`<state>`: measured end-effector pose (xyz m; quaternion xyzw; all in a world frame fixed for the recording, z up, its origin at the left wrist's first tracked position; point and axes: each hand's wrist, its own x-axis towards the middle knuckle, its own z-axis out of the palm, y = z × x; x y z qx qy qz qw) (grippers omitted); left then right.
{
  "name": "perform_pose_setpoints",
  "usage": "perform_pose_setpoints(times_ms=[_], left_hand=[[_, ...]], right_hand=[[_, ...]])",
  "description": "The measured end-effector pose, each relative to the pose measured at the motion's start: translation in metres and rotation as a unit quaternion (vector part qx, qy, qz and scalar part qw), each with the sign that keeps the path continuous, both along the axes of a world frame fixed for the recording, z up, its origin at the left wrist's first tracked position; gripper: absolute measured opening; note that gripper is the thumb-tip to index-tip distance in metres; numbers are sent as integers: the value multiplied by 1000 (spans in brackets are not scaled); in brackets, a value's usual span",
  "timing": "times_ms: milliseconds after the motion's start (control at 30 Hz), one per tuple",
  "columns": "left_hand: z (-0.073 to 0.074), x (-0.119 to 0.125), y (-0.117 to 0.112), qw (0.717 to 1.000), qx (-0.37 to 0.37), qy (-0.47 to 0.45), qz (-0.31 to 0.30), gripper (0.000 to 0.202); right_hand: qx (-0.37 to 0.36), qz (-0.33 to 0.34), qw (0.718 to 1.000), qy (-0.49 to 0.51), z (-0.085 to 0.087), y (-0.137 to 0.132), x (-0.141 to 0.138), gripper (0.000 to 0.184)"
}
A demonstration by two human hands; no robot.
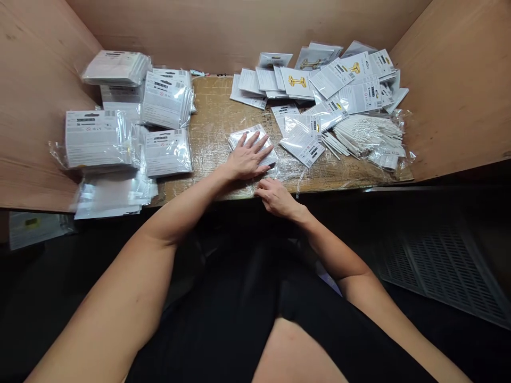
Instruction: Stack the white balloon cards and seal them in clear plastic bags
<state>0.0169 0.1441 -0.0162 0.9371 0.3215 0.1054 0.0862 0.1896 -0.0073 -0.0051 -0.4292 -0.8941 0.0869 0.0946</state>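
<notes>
My left hand (248, 155) lies flat, fingers spread, on a small stack of white packets in a clear bag (253, 139) at the middle of the wooden table (211, 122). My right hand (274, 196) rests at the table's front edge just below it, fingers curled on the clear plastic flap (279, 173) of that bag; what they pinch is too small to make out.
Bundled stacks of wrapped white packets (120, 127) fill the left side. Loose packets with gold shapes (319, 80) spread over the back right, with a pile of white sticks (367, 135) in plastic beside them. Plywood walls (451, 80) close in both sides and the back.
</notes>
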Motion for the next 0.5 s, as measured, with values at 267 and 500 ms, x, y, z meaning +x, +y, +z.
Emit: perform_pose_setpoints(times_ms=[267, 500], left_hand=[[-4, 1, 2, 1000, 8, 8, 3, 83], [6, -13, -3, 998, -14, 30, -57, 87]], right_hand=[[9, -4, 1000, 6, 0, 17, -18, 22], [-207, -131, 913, 328, 1, -62, 44, 23]])
